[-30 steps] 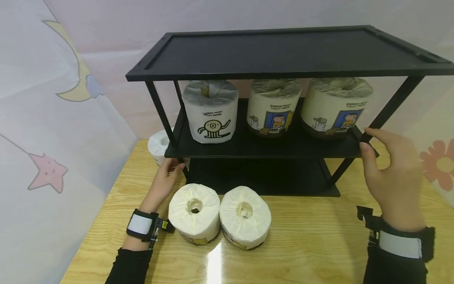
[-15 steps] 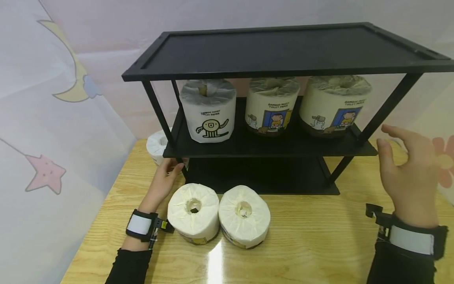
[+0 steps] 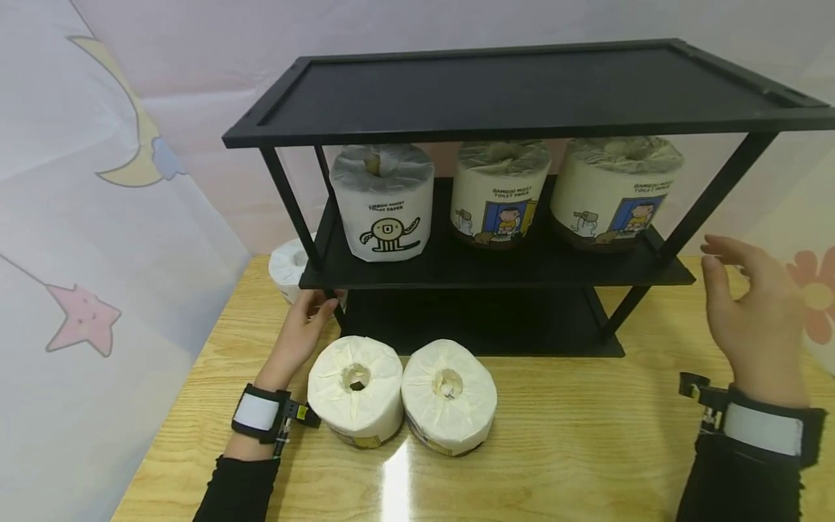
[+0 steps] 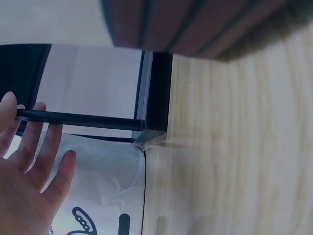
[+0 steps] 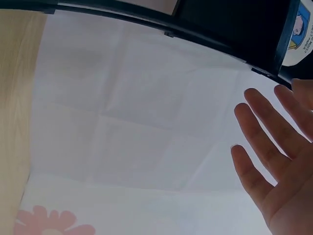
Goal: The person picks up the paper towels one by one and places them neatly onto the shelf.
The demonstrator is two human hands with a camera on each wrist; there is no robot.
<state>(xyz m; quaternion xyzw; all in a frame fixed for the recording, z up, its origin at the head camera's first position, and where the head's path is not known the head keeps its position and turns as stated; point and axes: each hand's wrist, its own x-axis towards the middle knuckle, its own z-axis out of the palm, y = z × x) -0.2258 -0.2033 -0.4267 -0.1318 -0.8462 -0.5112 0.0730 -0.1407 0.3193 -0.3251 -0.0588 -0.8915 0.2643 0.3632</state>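
Observation:
A black tiered rack (image 3: 522, 94) stands on the wooden table, with three wrapped toilet paper rolls upright on its middle shelf: a white one (image 3: 385, 228) at left and two with a cartoon print (image 3: 502, 192) to its right. My left hand (image 3: 306, 324) holds the rack's front left post (image 4: 83, 119), thumb on one side and fingers behind it. My right hand (image 3: 757, 319) hovers off the rack's right side, fingers loosely bent and apart, touching nothing. In the right wrist view its fingers (image 4: 61, 171) are not shown; there the right hand (image 5: 279, 156) spreads below the rack's dark edge.
Two toilet paper rolls (image 3: 355, 388) (image 3: 450, 395) stand side by side on the table (image 3: 574, 435) before the rack. Another roll (image 3: 287, 267) sits behind the left post, partly hidden. A printed backdrop (image 3: 85, 217) hangs behind.
My right hand has let go of the rack's right post and moved off to the right. The left hand keeps its place on the left post. The rolls have not moved.

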